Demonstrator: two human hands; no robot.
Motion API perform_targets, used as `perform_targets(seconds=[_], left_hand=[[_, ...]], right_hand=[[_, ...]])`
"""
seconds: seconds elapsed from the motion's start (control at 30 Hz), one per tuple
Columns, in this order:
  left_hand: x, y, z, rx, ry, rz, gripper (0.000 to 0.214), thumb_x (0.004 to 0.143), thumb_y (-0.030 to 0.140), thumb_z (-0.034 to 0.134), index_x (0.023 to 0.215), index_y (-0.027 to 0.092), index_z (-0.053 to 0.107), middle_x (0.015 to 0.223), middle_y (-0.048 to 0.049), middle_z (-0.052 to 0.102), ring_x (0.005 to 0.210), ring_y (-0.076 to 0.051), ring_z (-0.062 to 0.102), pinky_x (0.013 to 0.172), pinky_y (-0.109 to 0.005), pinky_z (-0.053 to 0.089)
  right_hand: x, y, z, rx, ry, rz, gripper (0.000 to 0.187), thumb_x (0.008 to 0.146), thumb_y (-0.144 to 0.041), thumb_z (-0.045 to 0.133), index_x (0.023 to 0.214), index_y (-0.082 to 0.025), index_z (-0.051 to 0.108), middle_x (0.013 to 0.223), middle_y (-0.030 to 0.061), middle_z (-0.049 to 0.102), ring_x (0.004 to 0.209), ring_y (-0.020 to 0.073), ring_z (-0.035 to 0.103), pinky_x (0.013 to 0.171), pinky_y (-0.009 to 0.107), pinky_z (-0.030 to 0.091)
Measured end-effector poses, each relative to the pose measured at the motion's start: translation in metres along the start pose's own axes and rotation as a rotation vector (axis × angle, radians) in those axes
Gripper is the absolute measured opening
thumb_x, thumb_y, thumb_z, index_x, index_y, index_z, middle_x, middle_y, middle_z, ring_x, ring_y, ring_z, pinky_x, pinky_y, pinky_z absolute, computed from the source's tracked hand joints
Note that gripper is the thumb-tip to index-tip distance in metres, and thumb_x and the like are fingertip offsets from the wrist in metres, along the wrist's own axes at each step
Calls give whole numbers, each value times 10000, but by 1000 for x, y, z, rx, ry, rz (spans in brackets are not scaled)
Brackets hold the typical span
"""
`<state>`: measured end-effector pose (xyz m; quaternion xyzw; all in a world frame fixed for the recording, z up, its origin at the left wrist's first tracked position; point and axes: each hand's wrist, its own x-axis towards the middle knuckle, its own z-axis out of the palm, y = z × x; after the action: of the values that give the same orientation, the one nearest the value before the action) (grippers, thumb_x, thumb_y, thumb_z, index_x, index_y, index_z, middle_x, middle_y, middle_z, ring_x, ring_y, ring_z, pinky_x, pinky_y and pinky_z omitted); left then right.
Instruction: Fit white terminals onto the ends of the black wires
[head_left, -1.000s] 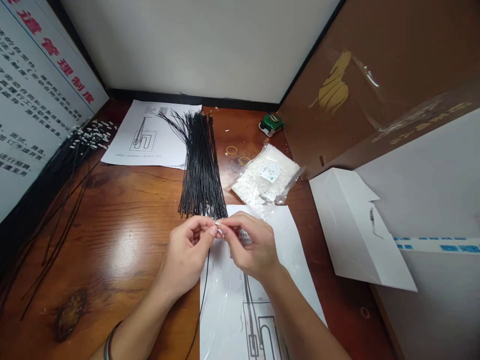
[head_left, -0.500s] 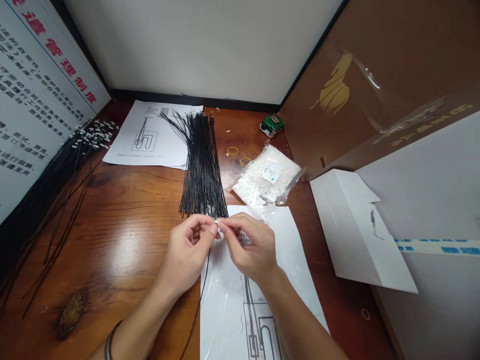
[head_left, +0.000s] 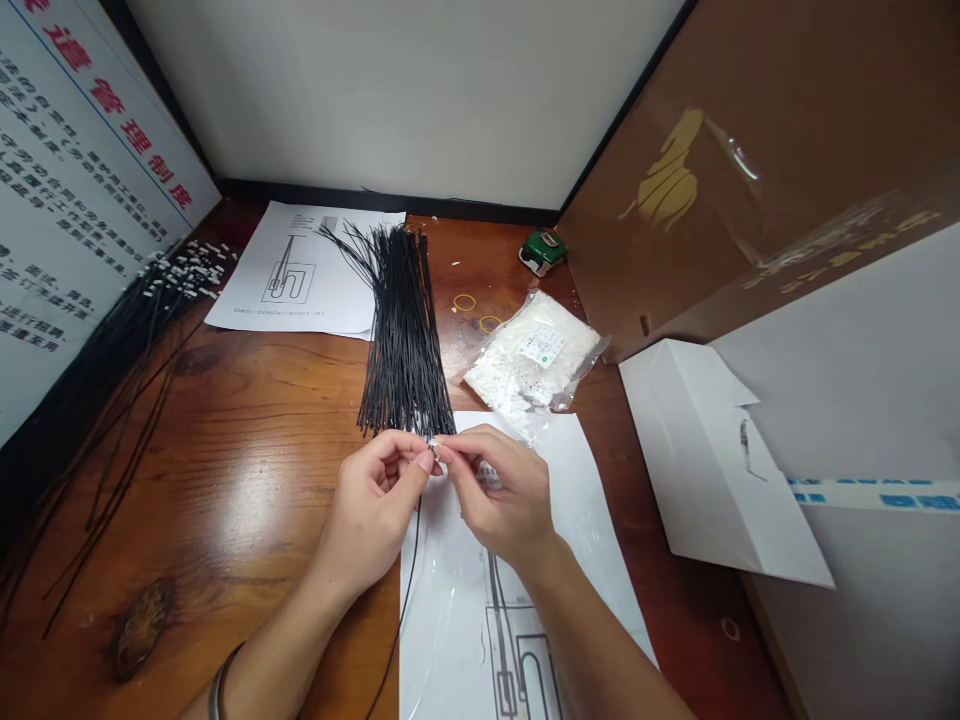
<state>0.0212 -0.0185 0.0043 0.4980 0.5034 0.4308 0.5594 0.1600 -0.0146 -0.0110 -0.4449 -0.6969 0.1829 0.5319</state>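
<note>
Thumb and forefinger of my left hand (head_left: 375,510) pinch the end of a thin black wire (head_left: 410,585), whose length hangs down over the paper's left edge. My right hand (head_left: 510,495) pinches a tiny white connector (head_left: 435,442) right against the left fingertips. Fingers partly hide both, so I cannot tell whether the wire end is inside the connector. Just beyond my hands lies a thick bundle of black wires (head_left: 405,330). A clear bag of white connectors (head_left: 529,350) lies open beyond my right hand.
A printed drawing (head_left: 442,640) lies under my hands, and another sheet (head_left: 247,290) lies at the back left. Wires with white ends (head_left: 180,275) are piled at left. Rubber bands (head_left: 465,302), a green tape measure (head_left: 544,252), a brown box (head_left: 750,130) and a white carton flap (head_left: 697,460) are around.
My fingertips have shifted very slightly around the wire end and connector, a little more of which shows between them. The hanging wire has swung slightly right. Everything else stays in place.
</note>
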Motion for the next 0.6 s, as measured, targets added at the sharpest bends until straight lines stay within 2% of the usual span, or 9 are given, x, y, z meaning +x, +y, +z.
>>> perform_targets(seconds=[0.47, 0.6], left_hand=[[-2, -1, 0, 14, 5, 11, 142, 847, 282, 603, 816, 151, 648, 740, -20, 659, 619, -109, 565, 530, -203, 417], [-2, -1, 1, 38, 23, 13, 150, 848, 292, 606, 818, 153, 653, 735, -18, 658, 606, -111, 560, 529, -209, 418]], right_hand=[[1, 1, -3, 15, -59, -3, 142, 839, -72, 567, 845, -179, 659, 682, 9, 679, 567, 105, 597, 487, 231, 482], [0, 1, -1, 15, -28, 22, 140, 834, -73, 570, 840, -179, 662, 672, 9, 678, 568, 111, 605, 481, 237, 483]])
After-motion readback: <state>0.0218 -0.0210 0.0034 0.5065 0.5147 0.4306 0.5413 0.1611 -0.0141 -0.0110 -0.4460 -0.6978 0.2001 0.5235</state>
